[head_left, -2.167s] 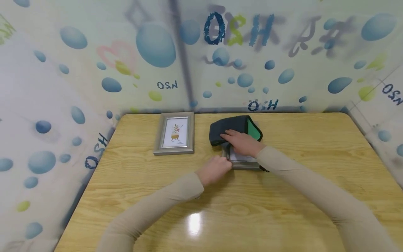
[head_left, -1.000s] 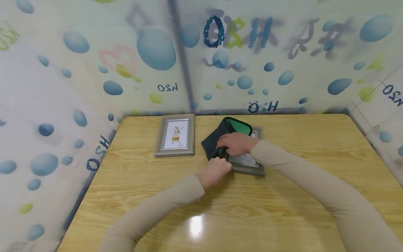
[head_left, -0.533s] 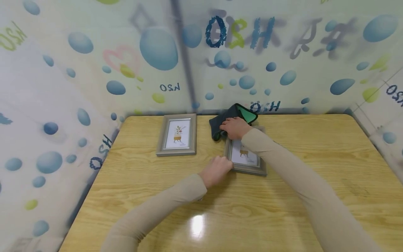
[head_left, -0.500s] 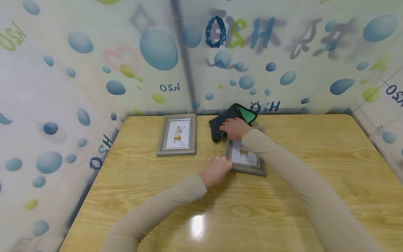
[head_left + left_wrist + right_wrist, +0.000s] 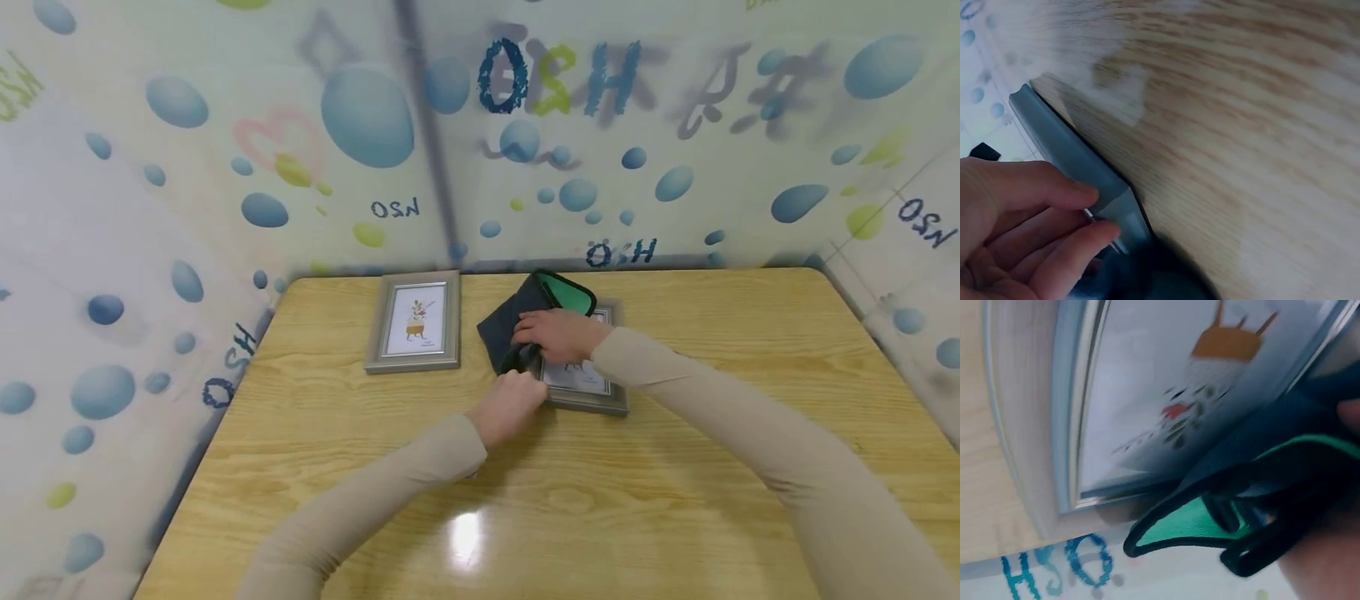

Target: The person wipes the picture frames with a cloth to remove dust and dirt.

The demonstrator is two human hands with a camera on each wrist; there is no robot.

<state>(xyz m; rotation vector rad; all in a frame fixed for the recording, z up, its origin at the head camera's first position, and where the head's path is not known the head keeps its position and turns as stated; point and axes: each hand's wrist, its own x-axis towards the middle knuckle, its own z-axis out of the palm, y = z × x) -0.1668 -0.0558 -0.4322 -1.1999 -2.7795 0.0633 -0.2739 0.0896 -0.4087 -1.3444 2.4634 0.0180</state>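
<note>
A silvery-grey picture frame (image 5: 588, 402) lies face up on the table, its print of a potted plant partly covered. My left hand (image 5: 508, 408) grips its near left corner; in the left wrist view the thumb and a finger (image 5: 1088, 247) pinch the edge. Over the frame's left side, my right hand (image 5: 558, 335) holds a folded dark blue cloth (image 5: 504, 327), with black trim and green inside, bunched under curled fingers. The right wrist view shows the cloth's green flap (image 5: 1179, 528) across the frame's glass (image 5: 1141, 381); most of that hand is out of sight there.
A second picture frame (image 5: 412, 362) of the same kind lies to the left, near the table's back edge. The wooden table (image 5: 360, 467) meets a wall (image 5: 675, 125) printed with blue drops at the back.
The right hand with the cloth slides up to the back edge, then comes down and left toward the left hand. The left hand keeps the frame's corner throughout.
</note>
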